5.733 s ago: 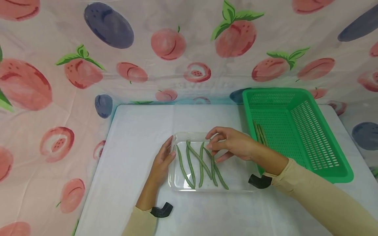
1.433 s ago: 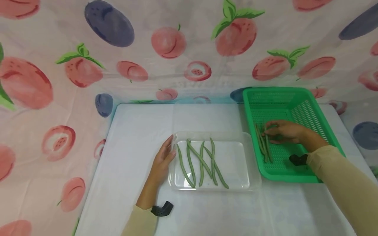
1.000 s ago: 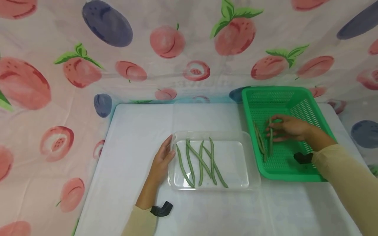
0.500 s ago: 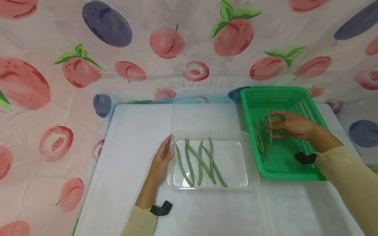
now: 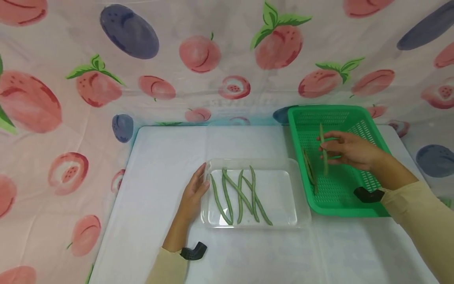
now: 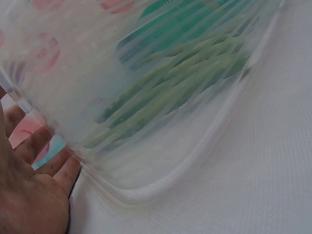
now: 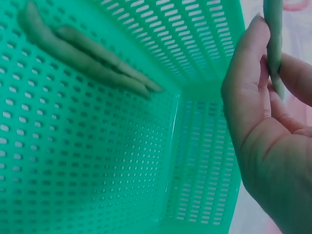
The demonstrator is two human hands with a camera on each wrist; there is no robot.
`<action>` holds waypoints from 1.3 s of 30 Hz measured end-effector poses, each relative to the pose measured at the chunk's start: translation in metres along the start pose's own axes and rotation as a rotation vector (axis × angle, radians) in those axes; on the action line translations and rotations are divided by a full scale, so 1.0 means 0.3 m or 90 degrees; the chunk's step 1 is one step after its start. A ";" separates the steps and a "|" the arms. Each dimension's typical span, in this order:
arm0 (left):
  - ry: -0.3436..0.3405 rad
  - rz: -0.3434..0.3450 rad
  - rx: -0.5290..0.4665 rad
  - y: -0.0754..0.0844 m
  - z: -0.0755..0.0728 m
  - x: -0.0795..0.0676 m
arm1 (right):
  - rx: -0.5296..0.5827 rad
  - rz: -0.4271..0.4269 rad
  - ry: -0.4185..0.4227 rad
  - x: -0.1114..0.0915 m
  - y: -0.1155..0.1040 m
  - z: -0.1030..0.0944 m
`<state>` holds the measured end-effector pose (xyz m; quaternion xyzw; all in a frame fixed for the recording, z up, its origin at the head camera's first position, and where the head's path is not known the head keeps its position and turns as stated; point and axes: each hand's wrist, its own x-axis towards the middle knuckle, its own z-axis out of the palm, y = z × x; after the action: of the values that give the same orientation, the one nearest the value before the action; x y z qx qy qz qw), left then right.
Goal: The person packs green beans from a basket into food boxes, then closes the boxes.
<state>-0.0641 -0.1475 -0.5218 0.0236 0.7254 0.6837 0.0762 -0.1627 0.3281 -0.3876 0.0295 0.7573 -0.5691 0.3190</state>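
Note:
Between the thumb and fingers of my right hand [image 5: 349, 152] is a green bean [image 5: 324, 154], pinched and held nearly upright over the green basket [image 5: 340, 212]. Two more beans [image 7: 85, 61] lie on the basket floor in the right wrist view. My left hand [image 5: 193, 193] rests against the left side of a clear plastic tray [image 5: 283, 197], its fingers fairly straight along the rim [image 6: 80, 158]. Several green beans [image 5: 227, 197] lie in the tray's left and middle part, some crossing one another.
The basket stands right of the tray, close beside its right edge. A white cloth [image 5: 166, 150] covers the table. Fruit-printed fabric [image 5: 234, 51] hangs behind and at the left. A black wrist device [image 5: 194, 251] sits at each sleeve.
From reaching over the tray, my right hand went into the basket, took hold of a bean and lifted it from beside the others. My left hand stayed at the tray.

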 end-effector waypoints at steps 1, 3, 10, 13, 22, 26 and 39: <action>-0.001 -0.001 -0.002 0.000 -0.001 0.000 | 0.001 -0.002 0.000 -0.001 -0.004 0.007; -0.002 -0.002 -0.004 -0.001 -0.001 0.001 | 0.002 -0.006 -0.003 -0.004 -0.011 0.019; -0.004 0.001 -0.005 0.002 -0.001 0.000 | 0.005 -0.021 -0.017 -0.014 -0.034 0.046; -0.003 0.002 -0.005 0.003 -0.002 0.000 | 0.013 -0.034 -0.023 -0.016 -0.045 0.063; -0.008 0.004 -0.015 -0.007 -0.004 0.003 | 0.003 -0.048 -0.046 -0.019 -0.057 0.113; -0.014 0.008 -0.026 -0.013 -0.004 0.004 | 0.009 -0.049 -0.051 -0.021 -0.067 0.139; -0.008 0.008 -0.007 -0.011 -0.003 0.005 | 0.013 -0.087 -0.104 -0.040 -0.107 0.232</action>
<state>-0.0656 -0.1484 -0.5252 0.0324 0.7209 0.6881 0.0766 -0.1348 0.2595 -0.3647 -0.0654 0.7232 -0.5976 0.3400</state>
